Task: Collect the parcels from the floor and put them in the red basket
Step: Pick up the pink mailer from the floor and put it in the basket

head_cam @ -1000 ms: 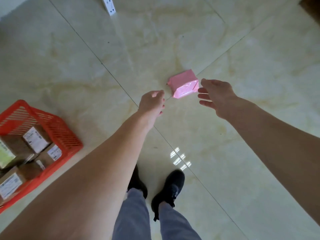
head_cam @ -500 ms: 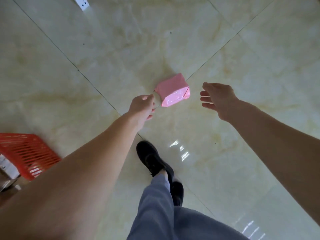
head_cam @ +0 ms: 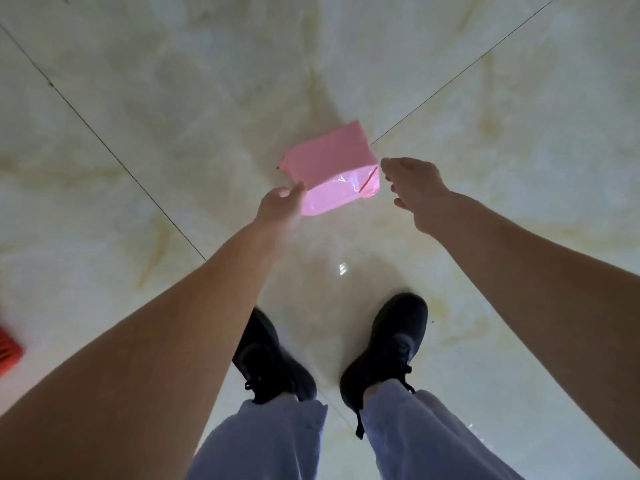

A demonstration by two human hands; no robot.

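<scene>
A pink plastic-wrapped parcel [head_cam: 331,168] lies on the pale marble floor in front of me. My left hand [head_cam: 282,206] reaches down to its near left corner, fingertips at the wrapper's edge; whether they touch it I cannot tell. My right hand [head_cam: 414,188] hovers just right of the parcel, fingers spread, holding nothing. Only a corner of the red basket [head_cam: 8,349] shows at the far left edge.
My two black shoes [head_cam: 384,351] and grey trouser legs [head_cam: 263,441] stand on the floor tiles [head_cam: 138,98] just behind the parcel. Dark grout lines cross the floor diagonally.
I have stepped forward over the parcel, both feet now side by side. Both hands have dropped closer to the parcel's sides. The red basket has slid almost out of view at left.
</scene>
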